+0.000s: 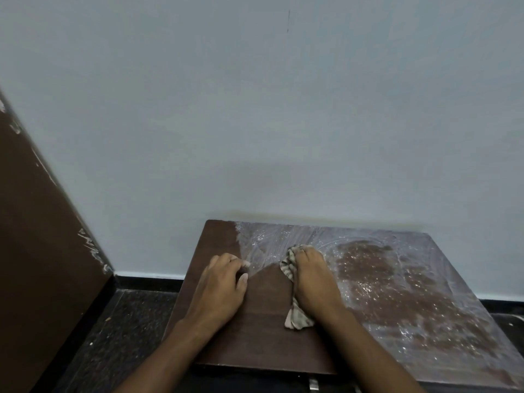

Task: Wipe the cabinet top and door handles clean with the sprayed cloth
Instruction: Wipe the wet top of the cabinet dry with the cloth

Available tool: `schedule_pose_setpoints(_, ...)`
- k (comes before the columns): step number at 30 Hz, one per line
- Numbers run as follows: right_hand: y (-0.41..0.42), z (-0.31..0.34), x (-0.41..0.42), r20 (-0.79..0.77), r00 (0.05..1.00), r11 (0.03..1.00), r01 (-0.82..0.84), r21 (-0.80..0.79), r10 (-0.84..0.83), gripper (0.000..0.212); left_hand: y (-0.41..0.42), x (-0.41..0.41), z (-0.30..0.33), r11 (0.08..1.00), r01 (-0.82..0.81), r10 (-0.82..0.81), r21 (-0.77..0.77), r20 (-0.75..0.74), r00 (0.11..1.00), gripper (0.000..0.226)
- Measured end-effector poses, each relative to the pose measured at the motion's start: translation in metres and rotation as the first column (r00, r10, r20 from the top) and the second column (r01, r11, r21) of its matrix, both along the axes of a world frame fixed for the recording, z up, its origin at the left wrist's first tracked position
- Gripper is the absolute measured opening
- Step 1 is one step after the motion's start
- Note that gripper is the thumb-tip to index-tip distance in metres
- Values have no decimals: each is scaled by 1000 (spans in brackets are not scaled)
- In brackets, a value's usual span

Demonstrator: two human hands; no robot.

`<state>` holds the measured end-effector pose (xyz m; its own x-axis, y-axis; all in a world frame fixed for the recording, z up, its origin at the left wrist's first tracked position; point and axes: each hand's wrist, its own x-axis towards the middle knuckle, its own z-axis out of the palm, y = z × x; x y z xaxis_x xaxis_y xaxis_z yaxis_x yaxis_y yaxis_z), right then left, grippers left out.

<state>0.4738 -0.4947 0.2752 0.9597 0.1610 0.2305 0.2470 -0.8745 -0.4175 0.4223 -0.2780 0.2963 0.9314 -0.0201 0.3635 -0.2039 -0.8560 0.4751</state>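
The brown cabinet top point(266, 330) fills the lower middle of the head view. Its left part is dark and plain; the right and far parts carry wet, glistening streaks and droplets point(397, 285). My right hand point(312, 276) presses flat on a striped, crumpled cloth point(296, 319) near the middle of the top, with cloth showing past the fingertips and behind the wrist. My left hand point(224, 285) rests on the dark left part, fingers curled, holding nothing. A metal door handle point(312, 384) peeks out under the front edge.
A pale wall point(255, 109) rises right behind the cabinet. A dark brown door or panel point(37, 251) with chipped edges leans in at the left. Dark speckled floor point(124, 321) with black skirting lies left of the cabinet.
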Motion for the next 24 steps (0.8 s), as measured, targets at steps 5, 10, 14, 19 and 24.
schedule_pose_setpoints(5, 35, -2, -64, 50, 950, 951, -309, 3, 309, 41, 9, 3, 0, 1000, -24, 24, -4, 3, 1000, 21)
schedule_pose_setpoints(10, 11, -1, -21, 12, 967, 966, -255, -28, 256, 39, 9, 3, 3, 1000, -1, 1, 7, -3, 1000, 21)
schedule_pose_setpoints(14, 14, 10, 27, -4, 999, 998, -33, -47, 32, 35, 11, -2, 9, 1000, -22, 22, 22, -16, 1000, 21)
schedule_pose_setpoints(19, 35, 4, -36, 60, 928, 929, -365, -62, 369, 45, 12, 2, 10, 999, -31, 32, 27, -14, 999, 23)
schedule_pose_setpoints(24, 25, 3, 11, 44, 988, 988, -148, -40, 150, 37, 13, -1, 9, 999, -30, 30, 24, -22, 999, 22)
